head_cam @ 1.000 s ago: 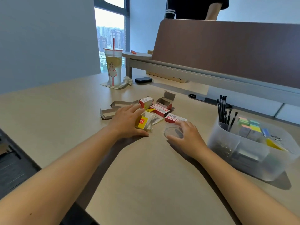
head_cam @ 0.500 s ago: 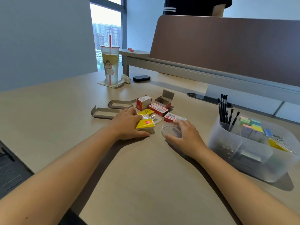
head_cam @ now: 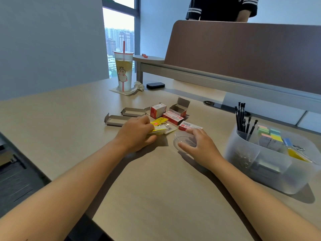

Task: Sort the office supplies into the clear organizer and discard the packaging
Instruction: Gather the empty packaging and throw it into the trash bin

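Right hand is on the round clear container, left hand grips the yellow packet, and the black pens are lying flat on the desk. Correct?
Not quite. The head view shows the black pens standing upright in the clear organizer, not flat on the desk. The rest holds: right hand on round clear container, left hand gripping yellow packet.

a desk by a window, with a drink and a few stray items

a tall plastic cup [head_cam: 123, 71] with a red straw [head_cam: 123, 47] and a cartoon figure stood on a white napkin [head_cam: 128, 91] at the far side of the pale wooden desk [head_cam: 156, 188]; just right of it lay a small black case [head_cam: 155, 85]. behind ran a brown divider panel [head_cam: 243, 54], and a person in a dark striped-sleeve top [head_cam: 222, 8] stood beyond it. the window [head_cam: 119, 39] showed city towers, and a small red object [head_cam: 144, 55] lay on a round ledge [head_cam: 148, 58]
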Tool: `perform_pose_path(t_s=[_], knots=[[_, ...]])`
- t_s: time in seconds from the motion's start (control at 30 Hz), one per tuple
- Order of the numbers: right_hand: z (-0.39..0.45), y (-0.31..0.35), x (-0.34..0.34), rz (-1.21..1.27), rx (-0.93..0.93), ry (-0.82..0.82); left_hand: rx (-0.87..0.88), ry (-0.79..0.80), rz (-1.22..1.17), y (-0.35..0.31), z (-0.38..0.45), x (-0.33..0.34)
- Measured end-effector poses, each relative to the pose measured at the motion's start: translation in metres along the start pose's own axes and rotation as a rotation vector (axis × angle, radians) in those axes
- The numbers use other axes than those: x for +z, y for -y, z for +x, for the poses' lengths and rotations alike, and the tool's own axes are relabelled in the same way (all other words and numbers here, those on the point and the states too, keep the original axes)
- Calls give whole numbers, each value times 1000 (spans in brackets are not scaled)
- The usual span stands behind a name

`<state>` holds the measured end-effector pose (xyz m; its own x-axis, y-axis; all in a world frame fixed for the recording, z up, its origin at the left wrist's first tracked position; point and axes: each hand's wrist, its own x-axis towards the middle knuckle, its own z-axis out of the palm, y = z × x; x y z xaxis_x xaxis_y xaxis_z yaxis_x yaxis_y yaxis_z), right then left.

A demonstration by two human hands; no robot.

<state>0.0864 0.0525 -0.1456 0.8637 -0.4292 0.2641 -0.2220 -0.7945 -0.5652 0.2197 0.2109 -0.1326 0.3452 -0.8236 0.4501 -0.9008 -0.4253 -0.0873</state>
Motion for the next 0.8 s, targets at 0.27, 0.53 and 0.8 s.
perform_pose_path(t_s=[0.27, 0.53, 0.8], knots=[[2, 10, 4, 121, 19, -8, -144, -109, -175, 7, -6, -3], [-1, 59, 21, 382, -34, 34, -426, -392, -481, 16, -41, -56], [-22, 171, 76, 399, -281, 130, -746, -508, -405, 66, -166, -124]])
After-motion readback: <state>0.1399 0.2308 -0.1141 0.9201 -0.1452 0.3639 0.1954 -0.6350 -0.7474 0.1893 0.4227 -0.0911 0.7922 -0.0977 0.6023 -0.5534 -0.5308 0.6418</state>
